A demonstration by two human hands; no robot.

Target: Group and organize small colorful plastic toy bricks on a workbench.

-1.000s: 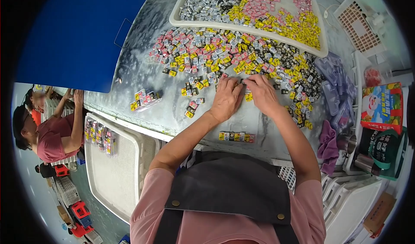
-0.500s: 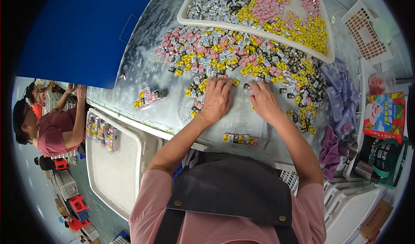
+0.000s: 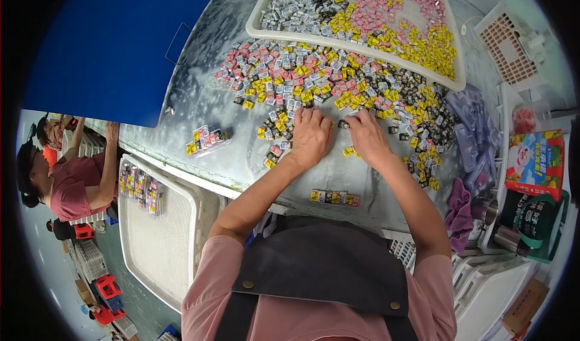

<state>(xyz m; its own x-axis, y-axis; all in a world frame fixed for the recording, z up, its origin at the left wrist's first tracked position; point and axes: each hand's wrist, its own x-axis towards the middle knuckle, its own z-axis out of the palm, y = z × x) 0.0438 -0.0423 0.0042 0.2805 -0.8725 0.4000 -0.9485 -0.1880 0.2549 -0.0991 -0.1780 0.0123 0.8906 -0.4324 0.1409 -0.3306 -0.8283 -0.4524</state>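
Both hands — left hand [image 3: 311,136], right hand [image 3: 367,136] — are pressing flat, fingers together, gripping nothing, on the small pink, yellow and black wrapped packets [image 3: 338,90]; sweeping risks scattering the neat row of 5 packets [image 3: 335,197] off the grey worktop [image 3: 241,159].

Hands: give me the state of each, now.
Left hand: palm down, fingers on the loose small packets; grip cannot be told.
Right hand: the same, grip cannot be told.

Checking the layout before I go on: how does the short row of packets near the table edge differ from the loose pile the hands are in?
The short row is a few packets lined up side by side in one neat line; the loose pile is a wide scatter of many, lying at all angles. The row sits alone near the table's front edge, untouched; the pile lies farther back, with the left hand and right hand at its near edge. Both hold small, mixed-colour packets.
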